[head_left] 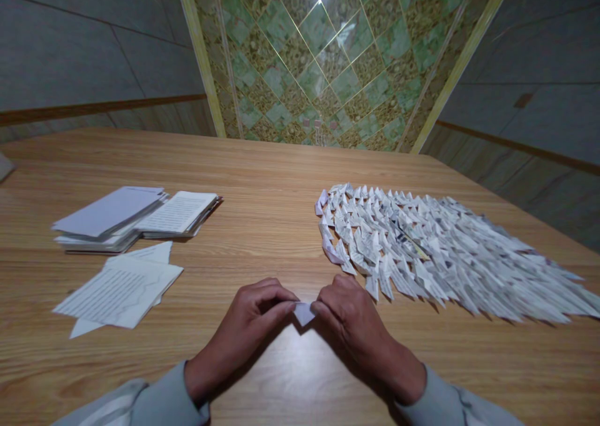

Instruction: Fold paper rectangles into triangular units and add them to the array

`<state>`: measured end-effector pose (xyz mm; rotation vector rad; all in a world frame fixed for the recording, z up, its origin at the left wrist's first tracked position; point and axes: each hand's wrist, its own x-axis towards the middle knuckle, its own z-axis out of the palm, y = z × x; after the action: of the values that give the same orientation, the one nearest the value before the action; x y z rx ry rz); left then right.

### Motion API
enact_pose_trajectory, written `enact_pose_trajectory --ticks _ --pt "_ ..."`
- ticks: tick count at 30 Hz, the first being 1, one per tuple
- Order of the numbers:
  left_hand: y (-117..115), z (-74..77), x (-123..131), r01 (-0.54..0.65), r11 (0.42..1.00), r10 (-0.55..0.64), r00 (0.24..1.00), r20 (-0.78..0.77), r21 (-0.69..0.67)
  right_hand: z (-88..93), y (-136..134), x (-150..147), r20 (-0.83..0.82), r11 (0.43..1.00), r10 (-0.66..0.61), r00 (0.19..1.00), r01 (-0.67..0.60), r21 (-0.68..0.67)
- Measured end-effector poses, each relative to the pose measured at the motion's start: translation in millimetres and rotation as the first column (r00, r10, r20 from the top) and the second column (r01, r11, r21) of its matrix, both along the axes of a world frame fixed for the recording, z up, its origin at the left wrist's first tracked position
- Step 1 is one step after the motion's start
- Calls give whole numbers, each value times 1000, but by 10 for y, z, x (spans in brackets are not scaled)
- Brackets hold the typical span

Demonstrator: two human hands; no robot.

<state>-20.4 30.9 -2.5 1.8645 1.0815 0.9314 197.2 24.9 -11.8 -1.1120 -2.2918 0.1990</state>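
Observation:
Between my two hands is a small folded piece of white paper [304,314], its pointed corner facing me. My left hand [257,317] pinches its left end between thumb and fingers. At the right end, my right hand [349,317] grips it the same way, fingers curled. Most of the paper's ends are hidden by the fingers. Beyond my right hand lie many folded paper pieces [412,245] in close rows, pale and mostly printed.
On the left of the wooden table [262,182] stand a stack of paper sheets [112,210] and a printed stack [180,213] against it. Nearer me, a few loose printed sheets [122,288] overlap. A tiled wall [323,70] rises behind the table.

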Motion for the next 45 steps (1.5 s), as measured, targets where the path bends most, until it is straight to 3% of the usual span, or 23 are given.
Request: enact_pose_trajectory --ticks 6,11,16,20,27,36,41,45 --pt "11 -64 -7 -12 1000 13 1000 -9 11 2 -10 -9 -31 997 48 998 -50 -64" --pt "-13 -94 8 7 999 -5 999 -42 39 -24 -37 -57 -18 996 78 997 -79 -32" --pt "-12 -44 12 -57 997 56 998 -7 -58 -19 -48 -60 -43 999 26 999 -28 -43" --pt "-7 -17 18 -27 987 37 998 59 -159 10 -52 -52 -74 995 32 997 -38 -87" --pt "30 -63 -16 -41 987 60 991 117 -153 61 -36 -18 -108 974 113 988 -132 -185" --pt "-42 -58 15 -211 977 213 973 89 -34 -23 -14 1 -228 988 -79 970 47 -145" --pt "-173 -88 120 1 997 3 999 53 -83 -24 -67 -95 -283 988 -110 953 73 -138" --pt "-188 -70 168 45 983 -25 993 114 -180 -31 -135 -175 -261 991 -62 963 29 -128"
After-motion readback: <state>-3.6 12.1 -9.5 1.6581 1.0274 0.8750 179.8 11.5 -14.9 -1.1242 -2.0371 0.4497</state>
